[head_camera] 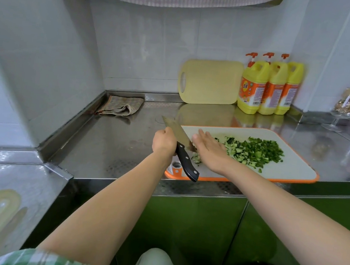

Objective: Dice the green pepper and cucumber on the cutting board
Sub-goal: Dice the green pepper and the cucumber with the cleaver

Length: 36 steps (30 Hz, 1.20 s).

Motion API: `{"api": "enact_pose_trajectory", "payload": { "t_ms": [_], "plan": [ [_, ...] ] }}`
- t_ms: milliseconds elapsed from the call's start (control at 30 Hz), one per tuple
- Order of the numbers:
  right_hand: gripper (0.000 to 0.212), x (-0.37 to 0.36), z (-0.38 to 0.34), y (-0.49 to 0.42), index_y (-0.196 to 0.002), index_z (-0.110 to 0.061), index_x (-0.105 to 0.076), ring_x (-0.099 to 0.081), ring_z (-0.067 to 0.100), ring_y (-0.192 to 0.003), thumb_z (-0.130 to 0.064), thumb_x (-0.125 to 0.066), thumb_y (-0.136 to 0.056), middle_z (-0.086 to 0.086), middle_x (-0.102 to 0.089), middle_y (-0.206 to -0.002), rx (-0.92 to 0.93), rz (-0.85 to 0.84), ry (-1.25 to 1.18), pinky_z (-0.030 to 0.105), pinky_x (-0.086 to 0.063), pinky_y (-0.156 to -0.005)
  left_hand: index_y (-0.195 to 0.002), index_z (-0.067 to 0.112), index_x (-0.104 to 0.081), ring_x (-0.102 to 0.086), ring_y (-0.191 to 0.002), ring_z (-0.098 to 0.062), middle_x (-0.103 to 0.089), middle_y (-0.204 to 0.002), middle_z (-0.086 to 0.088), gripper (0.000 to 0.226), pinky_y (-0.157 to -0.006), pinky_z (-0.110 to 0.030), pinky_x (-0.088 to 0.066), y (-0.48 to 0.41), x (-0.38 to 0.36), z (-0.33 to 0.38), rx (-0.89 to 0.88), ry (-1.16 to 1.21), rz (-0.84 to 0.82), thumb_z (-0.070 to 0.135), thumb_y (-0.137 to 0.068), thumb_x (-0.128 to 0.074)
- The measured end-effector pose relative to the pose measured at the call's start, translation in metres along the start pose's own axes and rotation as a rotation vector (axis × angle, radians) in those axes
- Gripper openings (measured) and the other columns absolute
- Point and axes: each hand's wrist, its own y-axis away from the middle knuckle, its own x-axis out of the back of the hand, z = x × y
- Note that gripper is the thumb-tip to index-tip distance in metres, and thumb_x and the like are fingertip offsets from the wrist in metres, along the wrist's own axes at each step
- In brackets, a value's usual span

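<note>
The left hand [164,141] grips the knife [187,164] where the black handle meets the blade, fingers curled round it and the blade tilted up over the left end of the cutting board [286,170]. The right hand [211,152] is flat and open, its straight fingers [204,137] against the blade's side. A few diced bits [196,158] sit just under the blade by that palm. The main diced pile [253,152] — green pepper and cucumber — lies on the board just right of the right hand. The board rests on the steel bench [112,146].

Glossy stainless-steel counter [110,146], matt white plastic cutting board [286,168], woven cloth rag [122,106], glossy tiled wall [136,46]
</note>
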Motion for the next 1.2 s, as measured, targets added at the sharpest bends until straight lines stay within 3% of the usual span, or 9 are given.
{"api": "enact_pose_trajectory", "payload": {
  "t_ms": [167,300,367,500,667,833,900,1000,1200],
  "plan": [
    [0.063,0.006,0.004,0.014,-0.155,-0.022,-0.012,0.004,0.013,-0.149,-0.053,-0.011,-0.101,-0.002,0.001,-0.163,0.068,-0.01,-0.062,0.043,0.002,-0.118,-0.079,0.007,-0.051,-0.048,-0.067,-0.023,-0.051,-0.072,-0.008,0.03,-0.061,-0.03,-0.04,0.001,-0.002,0.002,0.016,0.016,-0.002,0.018,-0.098,-0.031],
    [0.055,0.018,0.005,0.015,-0.137,-0.006,-0.051,-0.026,0.024,-0.143,-0.042,-0.026,-0.104,0.009,-0.03,-0.155,0.042,0.246,-0.143,0.041,-0.02,-0.116,-0.07,0.009,-0.049,-0.048,-0.062,-0.024,-0.051,-0.068,-0.01,0.032,-0.067,-0.035,-0.047,0.005,-0.007,0.009,0.004,0.045,-0.018,0.016,-0.097,-0.033],
    [0.049,0.03,0.003,0.016,-0.131,-0.01,-0.055,-0.05,0.023,-0.121,-0.044,-0.035,-0.102,0.009,-0.053,-0.133,0.058,0.307,-0.209,0.035,-0.039,-0.098,-0.067,0.009,-0.047,-0.045,-0.058,-0.025,-0.048,-0.065,-0.01,0.033,-0.066,-0.034,-0.045,0.009,-0.011,0.015,-0.013,0.028,-0.03,0.015,-0.097,-0.033],
    [0.063,0.048,-0.011,0.022,-0.137,-0.016,-0.041,-0.062,0.021,-0.089,-0.046,-0.062,-0.086,0.004,-0.064,-0.105,-0.041,-0.05,-0.155,0.033,-0.048,-0.07,-0.07,0.011,-0.045,-0.045,-0.056,-0.025,-0.047,-0.067,-0.01,0.029,-0.062,-0.032,-0.04,0.017,-0.024,0.03,-0.046,0.007,-0.075,0.016,-0.096,-0.033],
    [0.01,0.056,-0.007,0.02,-0.097,-0.01,-0.053,-0.049,0.021,-0.053,-0.013,-0.045,-0.092,0.008,-0.053,-0.072,-0.087,0.148,-0.357,0.026,-0.038,-0.043,-0.087,0.012,-0.052,-0.052,-0.055,-0.024,-0.057,-0.07,-0.01,0.023,-0.051,-0.028,-0.044,0.028,-0.043,0.043,-0.145,0.106,-0.271,0.019,-0.101,-0.036],
    [0.01,0.063,0.022,0.019,-0.088,-0.011,-0.046,-0.034,0.015,-0.044,-0.012,-0.043,-0.098,0.003,-0.038,-0.06,-0.231,0.323,-0.871,0.022,-0.03,-0.037,-0.105,0.021,-0.068,-0.058,-0.072,-0.019,-0.067,-0.089,-0.003,0.028,-0.058,-0.024,-0.043,0.016,-0.041,0.023,-0.486,-0.625,-0.229,0.012,-0.092,-0.045],
    [0.012,0.063,0.032,0.018,-0.089,-0.012,-0.046,-0.034,0.014,-0.041,-0.016,-0.044,-0.1,0.002,-0.038,-0.059,-0.285,0.324,-0.974,0.02,-0.03,-0.036,-0.109,0.026,-0.069,-0.059,-0.095,-0.02,-0.067,-0.106,-0.003,0.033,-0.069,-0.023,-0.042,0.008,-0.042,0.011,-0.591,-0.862,-0.208,0.01,-0.088,-0.048],
    [0.014,0.059,0.044,0.014,-0.09,-0.014,-0.047,-0.034,0.012,-0.038,-0.019,-0.043,-0.102,0.002,-0.039,-0.057,-0.337,0.298,-1.045,0.02,-0.031,-0.036,-0.123,0.03,-0.063,-0.039,-0.123,-0.031,-0.053,-0.125,-0.01,0.037,-0.097,-0.033,-0.037,0.0,-0.054,0.0,-0.639,-1.101,-0.244,0.016,-0.09,-0.051],
    [0.018,0.052,0.055,0.007,-0.085,-0.017,-0.047,-0.035,0.012,-0.039,-0.02,-0.042,-0.102,0.0,-0.04,-0.058,-0.346,0.285,-1.022,0.02,-0.031,-0.038,-0.111,0.032,-0.068,-0.04,-0.119,-0.03,-0.053,-0.119,-0.007,0.028,-0.092,-0.033,-0.037,-0.009,-0.072,-0.002,-0.764,-1.262,-0.258,0.019,-0.088,-0.06]
  ]
}}
